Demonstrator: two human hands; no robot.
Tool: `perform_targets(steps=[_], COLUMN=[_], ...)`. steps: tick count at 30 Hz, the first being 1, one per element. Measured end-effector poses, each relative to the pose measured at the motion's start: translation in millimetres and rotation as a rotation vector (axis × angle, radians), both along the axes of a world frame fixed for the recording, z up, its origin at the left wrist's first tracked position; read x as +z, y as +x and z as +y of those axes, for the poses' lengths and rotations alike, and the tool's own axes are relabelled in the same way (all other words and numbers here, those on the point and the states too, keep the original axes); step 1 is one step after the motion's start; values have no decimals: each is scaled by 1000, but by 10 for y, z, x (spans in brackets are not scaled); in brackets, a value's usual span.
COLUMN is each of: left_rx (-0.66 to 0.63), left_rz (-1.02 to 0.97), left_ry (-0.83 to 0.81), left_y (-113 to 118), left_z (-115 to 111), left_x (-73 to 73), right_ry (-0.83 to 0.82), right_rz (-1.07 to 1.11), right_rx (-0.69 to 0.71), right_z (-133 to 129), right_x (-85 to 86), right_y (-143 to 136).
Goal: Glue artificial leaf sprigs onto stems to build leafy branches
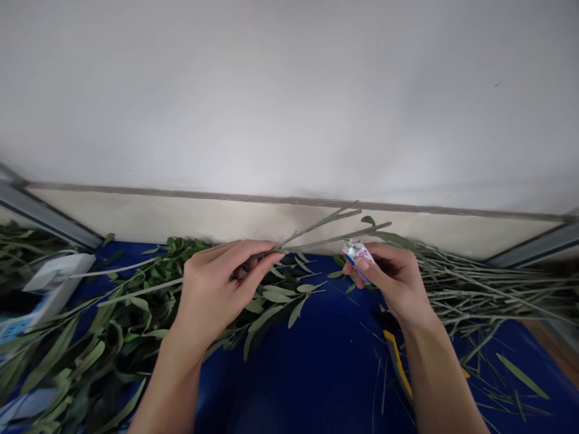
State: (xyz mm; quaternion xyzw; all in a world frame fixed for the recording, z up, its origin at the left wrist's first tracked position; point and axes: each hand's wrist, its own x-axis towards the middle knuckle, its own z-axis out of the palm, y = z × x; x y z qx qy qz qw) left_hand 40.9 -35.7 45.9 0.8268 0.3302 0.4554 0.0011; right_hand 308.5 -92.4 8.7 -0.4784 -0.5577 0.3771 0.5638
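Observation:
My left hand (226, 283) pinches a leafy green branch (312, 228) whose bare forked stems point up and right, while its leaves (275, 298) hang below the fingers. To the right, my right hand (393, 277) is closed around a small crumpled tube (358, 258), white and silver with blue and red print. The tube's top end is just below the bare stem tips. A small leafy sprig shows behind the right hand; whether the fingers also hold it cannot be made out.
Leafy branches (108, 337) pile up on the blue surface (289, 374) at left, beside a white box (67, 283). Bare stems (488, 289) lie at right. A yellow-and-black tool handle (398, 364) is by my right wrist. A pale wall (289, 108) stands behind.

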Motion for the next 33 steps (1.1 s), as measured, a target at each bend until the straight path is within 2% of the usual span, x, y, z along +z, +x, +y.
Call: perform_targets(steps=[15, 20, 24, 26, 28, 31, 33], left_rx=[17, 112, 274, 369, 449, 519, 536], left_rz=[2, -4, -33, -62, -112, -211, -250], left_ry=[-17, 12, -16, -51, -101, -176, -213], left_y=[-75, -155, -371, -521, -677, -879, -974], left_z=[10, 53, 108, 130, 144, 147, 135], left_x=[8, 7, 32, 44, 50, 53, 62], right_ry=[-18, -22, 17, 42, 38, 5, -8], right_rz=[112, 32, -52, -52, -42, -40, -116], right_rx=[41, 105, 183, 152, 48, -167, -229], right_z=[-4, -4, 2, 35, 110, 326, 524], right_x=[-71, -86, -92, -119, -167, -260, -325], right_y=[-17, 24, 30, -30, -151, -425, -628])
